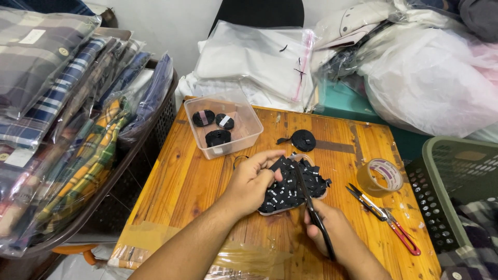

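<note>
**Carefully now: blades close to my fingers**

Here I am working over the wooden counter (207, 181), with the clear plastic tub (248, 136) of black rolls sitting just behind. My left hand (252, 179) is pinching the edge of the black label pile (296, 187), which is lying at mid-counter. My right hand (328, 228) is clenching black scissors (310, 205), the blades resting across that pile. I am judging that a slip could nick my left fingers, since they are touching the same labels.

Tub (248, 136) blocks ahead; tape roll (383, 176), snips (386, 220) right.
</note>
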